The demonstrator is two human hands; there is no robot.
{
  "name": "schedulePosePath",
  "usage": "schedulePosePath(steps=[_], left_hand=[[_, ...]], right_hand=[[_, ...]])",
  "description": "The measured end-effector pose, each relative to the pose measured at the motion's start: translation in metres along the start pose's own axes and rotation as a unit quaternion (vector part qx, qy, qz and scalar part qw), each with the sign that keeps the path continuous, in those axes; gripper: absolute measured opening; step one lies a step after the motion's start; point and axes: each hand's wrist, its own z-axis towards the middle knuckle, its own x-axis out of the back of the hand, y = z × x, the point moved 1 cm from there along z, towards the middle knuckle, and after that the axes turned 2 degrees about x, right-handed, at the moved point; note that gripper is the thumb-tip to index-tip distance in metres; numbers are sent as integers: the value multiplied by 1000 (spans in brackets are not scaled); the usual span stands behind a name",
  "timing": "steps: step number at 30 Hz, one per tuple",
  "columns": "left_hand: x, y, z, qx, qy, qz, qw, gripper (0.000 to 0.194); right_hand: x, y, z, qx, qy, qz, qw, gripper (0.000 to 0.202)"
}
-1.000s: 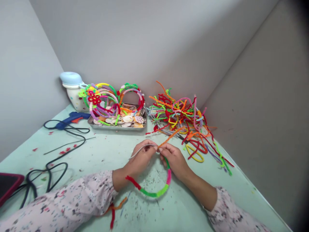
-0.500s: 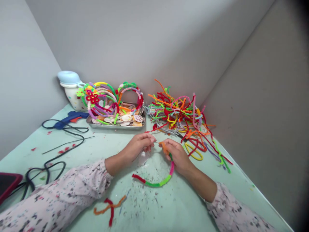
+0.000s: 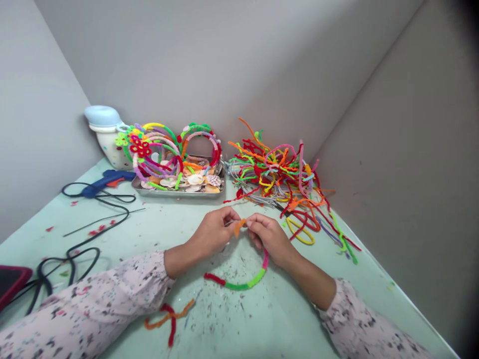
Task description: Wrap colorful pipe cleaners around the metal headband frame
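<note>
A curved strip wrapped in red, green and pink fuzzy wire [image 3: 239,286] hangs from my right hand [image 3: 272,237], whose fingers are pinched on its upper end. My left hand [image 3: 216,230] is closed around a thin bare wire, its fingertips close to the right ones. Between the fingertips shows an orange fuzzy piece [image 3: 240,227], at the wire. Nearer the front, an orange pipe cleaner piece [image 3: 154,325] and a red one [image 3: 172,333] lie crossed on the table.
Behind the hands stands a metal tray [image 3: 179,193] of shells and colourful hoops [image 3: 157,125]. Tangled pipe cleaners [image 3: 275,167] lie right of it. A blue glue gun [image 3: 107,180], black cable [image 3: 71,258], lidded cup [image 3: 108,142] and dark red-edged device [image 3: 13,283] are at left.
The orange piece has moved left from my right fingers to between both hands' fingertips. My left fingers have closed in nearer to it. The view has shifted slightly.
</note>
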Motion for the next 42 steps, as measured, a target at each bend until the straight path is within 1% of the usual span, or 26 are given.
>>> schedulePosePath(steps=[7, 12, 17, 23, 28, 33, 39, 42], left_hand=[[1, 2, -1, -4, 10, 4, 1000, 18], [1, 1, -3, 2, 21, 20, 1000, 19], [0, 0, -4, -6, 31, 34, 999, 18], [0, -2, -4, -1, 39, 9, 999, 17], [-1, -2, -4, 21, 34, -22, 999, 14], [-3, -3, -3, 59, 35, -54, 996, 14], [-5, -1, -4, 108, 27, -118, 987, 13], [-5, 2, -4, 127, 32, -139, 982, 14]], right_hand=[[-4, -2, -1, -8, 48, -56, 997, 16], [-5, 0, -2, 7, 57, -78, 995, 17], [-5, 3, -3, 23, 59, -97, 993, 19], [-5, 5, -4, 39, 58, -99, 993, 20], [-6, 5, -4, 54, 61, -118, 990, 19], [-7, 3, -5, 71, 64, -141, 985, 17], [-7, 0, -7, 84, 61, -157, 982, 16], [-8, 0, -9, 89, 62, -165, 980, 15]])
